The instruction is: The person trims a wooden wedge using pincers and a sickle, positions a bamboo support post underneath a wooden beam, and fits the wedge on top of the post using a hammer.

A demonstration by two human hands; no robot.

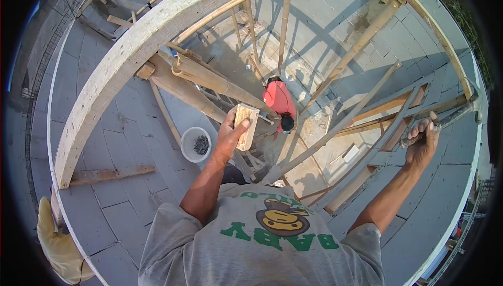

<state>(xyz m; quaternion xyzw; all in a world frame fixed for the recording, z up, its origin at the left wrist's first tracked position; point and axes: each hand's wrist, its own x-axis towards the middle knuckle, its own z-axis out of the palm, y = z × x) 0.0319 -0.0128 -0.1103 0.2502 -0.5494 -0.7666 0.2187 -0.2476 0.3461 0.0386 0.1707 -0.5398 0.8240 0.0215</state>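
Person's left hand (228, 138) pinches wood block (248, 131), right hand (422, 142) wrapped around hammer (456, 114); white bucket (186, 144) of nails (201, 144) near left forearm (207, 181).

We are holding a block (248, 123) of bare wood, matt and visibly grained, and we are gripping a hammer (454, 116) whose head is showing dull grey metal; its scuffed shaft is looking matt too. We are wearing a shirt (220, 260) of soft, creased grey cloth with a flat green print. The white bucket (184, 139) is looking like smooth plastic, and its nails (201, 145) are appearing as dark metal. Above, we are seeing a curved beam (105, 71) of pale, rough, pitted wood, while the wall blocks (86, 123) are showing a matt grey, mineral-looking face.
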